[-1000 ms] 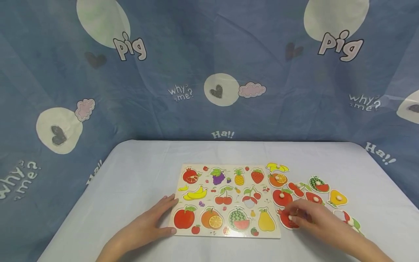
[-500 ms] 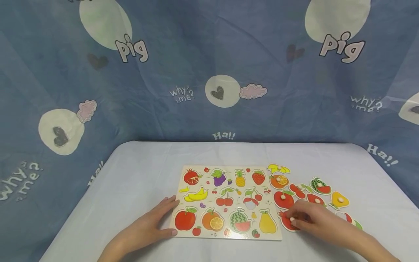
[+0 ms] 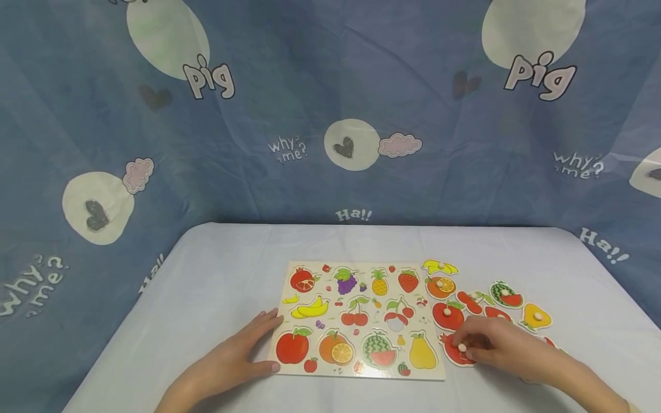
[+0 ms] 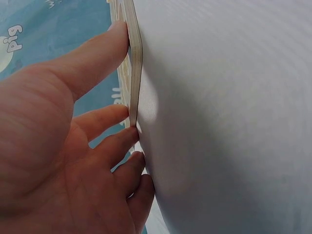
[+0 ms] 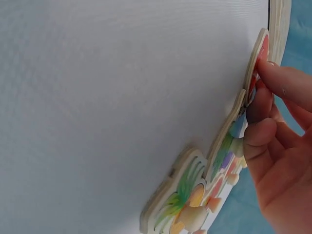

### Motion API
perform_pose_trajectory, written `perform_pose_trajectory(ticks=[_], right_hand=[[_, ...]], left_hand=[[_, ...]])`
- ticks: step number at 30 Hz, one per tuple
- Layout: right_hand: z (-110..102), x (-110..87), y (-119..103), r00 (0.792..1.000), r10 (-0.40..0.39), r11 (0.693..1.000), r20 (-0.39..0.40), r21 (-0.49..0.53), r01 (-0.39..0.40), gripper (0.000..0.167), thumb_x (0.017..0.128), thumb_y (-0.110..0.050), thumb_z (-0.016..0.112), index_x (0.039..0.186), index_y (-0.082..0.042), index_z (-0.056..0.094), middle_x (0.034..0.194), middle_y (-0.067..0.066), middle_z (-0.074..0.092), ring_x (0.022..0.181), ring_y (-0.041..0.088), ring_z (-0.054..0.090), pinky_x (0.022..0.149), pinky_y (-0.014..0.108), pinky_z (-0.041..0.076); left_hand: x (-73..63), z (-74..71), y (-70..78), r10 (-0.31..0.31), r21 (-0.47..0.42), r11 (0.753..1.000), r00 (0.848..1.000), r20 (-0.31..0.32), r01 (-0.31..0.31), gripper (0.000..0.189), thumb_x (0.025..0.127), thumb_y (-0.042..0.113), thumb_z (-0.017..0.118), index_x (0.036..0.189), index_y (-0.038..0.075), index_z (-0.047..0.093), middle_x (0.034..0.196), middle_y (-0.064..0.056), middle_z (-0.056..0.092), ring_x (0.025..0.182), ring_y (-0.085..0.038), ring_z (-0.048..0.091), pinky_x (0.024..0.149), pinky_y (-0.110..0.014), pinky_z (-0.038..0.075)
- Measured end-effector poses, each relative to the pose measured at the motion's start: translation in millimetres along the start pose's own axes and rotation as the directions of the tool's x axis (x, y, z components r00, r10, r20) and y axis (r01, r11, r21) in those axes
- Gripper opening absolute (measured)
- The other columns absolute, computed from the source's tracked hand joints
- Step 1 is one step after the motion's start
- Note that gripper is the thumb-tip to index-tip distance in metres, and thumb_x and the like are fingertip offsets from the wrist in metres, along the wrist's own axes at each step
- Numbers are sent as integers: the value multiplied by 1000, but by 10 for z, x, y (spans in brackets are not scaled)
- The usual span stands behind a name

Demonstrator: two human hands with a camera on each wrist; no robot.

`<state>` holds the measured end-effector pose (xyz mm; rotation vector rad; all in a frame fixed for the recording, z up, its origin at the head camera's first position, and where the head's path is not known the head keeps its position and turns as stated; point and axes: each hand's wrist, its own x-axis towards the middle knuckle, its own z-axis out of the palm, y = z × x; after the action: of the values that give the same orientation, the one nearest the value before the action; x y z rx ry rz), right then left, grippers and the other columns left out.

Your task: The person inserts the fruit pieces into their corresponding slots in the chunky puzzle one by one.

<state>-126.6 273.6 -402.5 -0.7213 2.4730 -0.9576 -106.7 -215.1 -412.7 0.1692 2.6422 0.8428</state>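
One blue backdrop [image 3: 289,189], printed with hearts, clouds and the words "pig," "Why me?" and "Ha!!", rises along the 12 o'clock side of a white table [image 3: 232,264]. Flat on the table lies a pale board [image 3: 376,319], its main fruit pictures set in rows of four, three and four. A person's left hand [image 3: 234,353] rests at the board's 9 o'clock edge, fingers relaxed and nearly straight, thumb at the 8 o'clock corner; the left-wrist view shows the thumb and at least two fingers touching the rim. Toward the board's 4 o'clock, the right hand [image 3: 490,344] has thumb and forefinger curled in on the pomegranate piece [image 3: 454,357], which sits on the table just beside the board. Other loose pieces spread nearby. Seen from the pomegranate piece, the apple piece [image 3: 448,320] lies near 12 o'clock, with the orange piece [image 3: 441,288] and then the banana piece [image 3: 439,267] farther along that line; the cherry piece [image 3: 472,302] is toward 1, the watermelon piece [image 3: 510,299] between 1 and 2, a red piece [image 3: 497,314] partly hidden by the hand at 2, and the pear piece [image 3: 536,318] between 2 and 3. The right-wrist view shows a green-leaved piece [image 5: 180,192] toward 6 o'clock. Pinched between the right hand's fingertips is the pomegranate piece's pale knob [image 3: 462,347].
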Motion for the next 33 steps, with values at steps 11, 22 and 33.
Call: perform_pose_trajectory(ticks=[11, 22, 33], right_hand=[[30, 7, 9, 998, -43, 996, -37, -78, 40, 13, 91, -23, 73, 101, -27, 67, 93, -12, 62, 80, 4, 55, 71, 20, 51], [47, -26, 6, 991, -92, 989, -94, -128, 80, 19, 89, -13, 73, 101, -26, 66, 89, -18, 59, 77, 3, 53, 66, 21, 50], [33, -18, -48, 948, -242, 952, -207, -238, 191, 32, 84, -6, 76, 101, -31, 66, 91, -18, 60, 76, 0, 52, 62, 20, 48]], left_hand=[[-12, -2, -3, 10, 6, 1000, 1000, 0, -10, 84, 73, 39, 85, 147, 26, 46, 157, 1, 34, 144, -27, 28, 104, -56, 40], [17, 5, -3, -4, 21, 1000, 1000, 2, 4, 84, 73, 40, 85, 146, 26, 47, 156, 1, 36, 145, -27, 27, 107, -58, 36], [3, 0, -9, -9, 29, 1000, 1000, -3, 9, 86, 72, 41, 85, 147, 28, 46, 157, 3, 35, 145, -26, 27, 106, -57, 37]])
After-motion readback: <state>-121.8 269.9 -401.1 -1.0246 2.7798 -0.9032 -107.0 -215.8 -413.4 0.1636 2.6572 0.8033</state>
